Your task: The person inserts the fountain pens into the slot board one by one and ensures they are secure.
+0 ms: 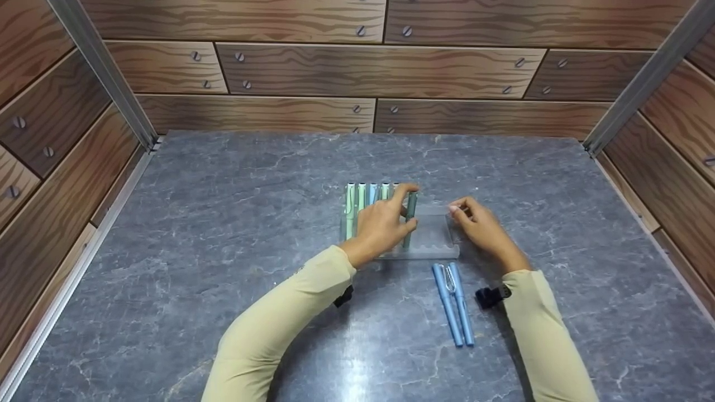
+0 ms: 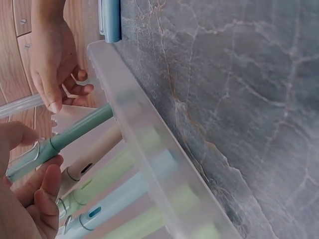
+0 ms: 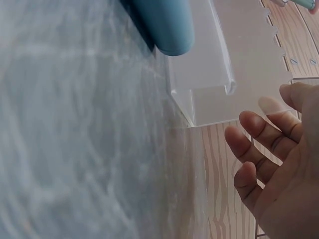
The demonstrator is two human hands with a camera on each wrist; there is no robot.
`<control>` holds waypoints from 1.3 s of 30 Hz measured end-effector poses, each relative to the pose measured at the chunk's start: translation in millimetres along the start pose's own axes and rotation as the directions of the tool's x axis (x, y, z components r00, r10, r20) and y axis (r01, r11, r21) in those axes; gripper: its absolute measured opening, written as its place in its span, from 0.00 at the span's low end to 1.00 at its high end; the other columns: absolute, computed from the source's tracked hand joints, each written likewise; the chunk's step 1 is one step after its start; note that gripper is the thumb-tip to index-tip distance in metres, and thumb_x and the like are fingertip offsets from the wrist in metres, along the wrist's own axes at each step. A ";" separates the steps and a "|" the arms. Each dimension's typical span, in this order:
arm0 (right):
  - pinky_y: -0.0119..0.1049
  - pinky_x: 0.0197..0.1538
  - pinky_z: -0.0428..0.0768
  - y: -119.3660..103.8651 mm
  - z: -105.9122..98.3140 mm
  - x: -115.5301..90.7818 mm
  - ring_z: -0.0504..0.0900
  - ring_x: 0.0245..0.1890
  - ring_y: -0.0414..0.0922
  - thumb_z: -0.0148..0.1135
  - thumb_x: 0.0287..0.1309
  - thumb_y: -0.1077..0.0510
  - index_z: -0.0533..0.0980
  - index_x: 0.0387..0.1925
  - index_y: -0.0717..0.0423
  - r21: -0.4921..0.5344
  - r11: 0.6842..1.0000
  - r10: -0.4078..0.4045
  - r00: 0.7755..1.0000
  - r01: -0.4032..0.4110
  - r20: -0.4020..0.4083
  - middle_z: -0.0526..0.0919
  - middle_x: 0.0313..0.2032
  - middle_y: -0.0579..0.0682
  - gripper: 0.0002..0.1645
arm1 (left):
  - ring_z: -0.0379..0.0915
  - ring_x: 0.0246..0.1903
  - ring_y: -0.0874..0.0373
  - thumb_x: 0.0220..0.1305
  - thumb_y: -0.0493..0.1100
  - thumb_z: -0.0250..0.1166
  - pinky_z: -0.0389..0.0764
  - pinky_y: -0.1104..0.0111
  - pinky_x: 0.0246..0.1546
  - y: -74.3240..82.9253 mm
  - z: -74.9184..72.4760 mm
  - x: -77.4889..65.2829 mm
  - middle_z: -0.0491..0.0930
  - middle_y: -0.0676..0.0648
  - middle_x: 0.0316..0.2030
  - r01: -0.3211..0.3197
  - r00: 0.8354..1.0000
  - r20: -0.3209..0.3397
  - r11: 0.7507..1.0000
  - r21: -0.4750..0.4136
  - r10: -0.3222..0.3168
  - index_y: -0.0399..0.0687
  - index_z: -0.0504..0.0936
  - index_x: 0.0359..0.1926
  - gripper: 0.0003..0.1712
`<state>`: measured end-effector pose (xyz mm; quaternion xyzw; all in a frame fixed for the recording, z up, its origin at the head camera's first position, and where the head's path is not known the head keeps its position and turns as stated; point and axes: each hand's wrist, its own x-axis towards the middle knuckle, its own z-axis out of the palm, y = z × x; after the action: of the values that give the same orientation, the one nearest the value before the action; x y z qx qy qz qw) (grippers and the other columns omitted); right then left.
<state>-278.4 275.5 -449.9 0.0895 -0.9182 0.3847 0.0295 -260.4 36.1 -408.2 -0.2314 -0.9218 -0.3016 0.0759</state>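
My left hand point(image 1: 381, 222) pinches a dark green pen point(image 1: 411, 205) between thumb and fingers. The pen's lower end lies in a clear notched pen stand point(image 1: 435, 226). In the left wrist view, the green pen point(image 2: 82, 128) slants toward the stand's front lip point(image 2: 134, 94), beside a beige pen point(image 2: 94, 154). Light green pens point(image 1: 350, 206) and a light blue pen point(image 1: 373, 192) lie in a row at the stand's left, partly hidden by my left hand. At the stand's right edge, my right hand point(image 1: 481, 226) pinches the corner, a fingertip showing through the plastic.
Two blue pens point(image 1: 447, 307) lie side by side on the grey marbled table point(image 1: 223, 223), in front of the stand. Wood-patterned walls point(image 1: 380, 70) enclose the back and sides, with metal posts point(image 1: 106, 72) at the corners.
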 end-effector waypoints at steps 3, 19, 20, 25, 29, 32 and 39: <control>0.39 0.45 0.73 0.1 0.1 0.1 0.75 0.39 0.45 0.47 0.72 0.51 0.72 0.49 0.63 0.001 1.000 0.003 1.000 -0.003 -0.001 0.80 0.40 0.60 0.19 | 0.74 0.18 0.62 0.63 0.49 0.65 0.62 0.75 0.12 -0.4 -1.2 0.8 0.87 0.56 0.36 -0.021 1.000 -0.014 1.000 0.018 0.021 0.65 0.65 0.63 0.30; 0.38 0.43 0.74 2.5 1.2 0.8 0.76 0.37 0.45 0.46 0.73 0.51 0.73 0.49 0.62 -0.012 1.000 -0.001 1.000 0.001 0.000 0.80 0.40 0.60 0.19 | 0.68 0.16 0.65 0.63 0.47 0.65 0.60 0.75 0.12 -3.2 -3.2 4.0 0.78 0.57 0.24 -0.002 0.999 -0.047 0.999 0.041 0.004 0.64 0.69 0.64 0.29; 0.38 0.44 0.74 2.3 1.2 0.8 0.76 0.37 0.45 0.46 0.73 0.51 0.73 0.49 0.62 -0.011 1.000 0.000 1.000 0.000 0.000 0.80 0.40 0.59 0.19 | 0.68 0.16 0.65 0.63 0.47 0.65 0.60 0.75 0.12 -3.1 -3.3 4.0 0.78 0.58 0.23 0.002 0.999 -0.047 0.999 0.045 0.000 0.65 0.69 0.64 0.29; 0.37 0.44 0.73 1.8 0.9 1.0 0.75 0.38 0.44 0.46 0.73 0.51 0.73 0.49 0.62 -0.006 1.000 -0.002 1.000 0.002 -0.005 0.80 0.40 0.59 0.18 | 0.66 0.17 0.65 0.62 0.48 0.66 0.60 0.75 0.12 -3.5 -2.8 4.8 0.79 0.57 0.24 0.009 0.999 -0.052 0.998 0.063 -0.006 0.65 0.68 0.65 0.31; 0.35 0.43 0.73 1.6 0.6 1.0 0.75 0.37 0.43 0.47 0.72 0.52 0.73 0.48 0.63 -0.004 1.000 -0.011 1.000 0.011 -0.012 0.80 0.39 0.59 0.18 | 0.65 0.16 0.65 0.61 0.47 0.67 0.60 0.76 0.12 -3.1 -2.5 4.5 0.79 0.56 0.25 0.011 0.999 -0.053 0.999 0.050 -0.009 0.64 0.68 0.66 0.33; 0.36 0.43 0.73 1.9 0.5 1.2 0.75 0.37 0.44 0.47 0.72 0.53 0.73 0.48 0.63 -0.001 1.000 -0.016 1.000 0.016 -0.013 0.80 0.39 0.59 0.17 | 0.64 0.15 0.66 0.61 0.49 0.67 0.60 0.76 0.11 -2.9 -2.5 4.0 0.78 0.57 0.23 0.010 0.999 -0.051 1.000 0.029 -0.009 0.63 0.68 0.66 0.32; 0.39 0.45 0.73 1.6 -0.1 0.8 0.76 0.39 0.46 0.46 0.73 0.51 0.72 0.50 0.63 -0.003 1.000 -0.003 1.000 0.003 0.007 0.80 0.41 0.60 0.19 | 0.61 0.13 0.67 0.59 0.57 0.67 0.59 0.75 0.11 -0.9 -2.7 0.4 0.75 0.59 0.21 0.038 0.999 -0.015 0.999 0.031 -0.038 0.61 0.66 0.66 0.35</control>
<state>-279.4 276.6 -450.9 0.0921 -0.9187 0.3830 0.0270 -261.1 34.0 -406.5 -0.2104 -0.9301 -0.2903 0.0804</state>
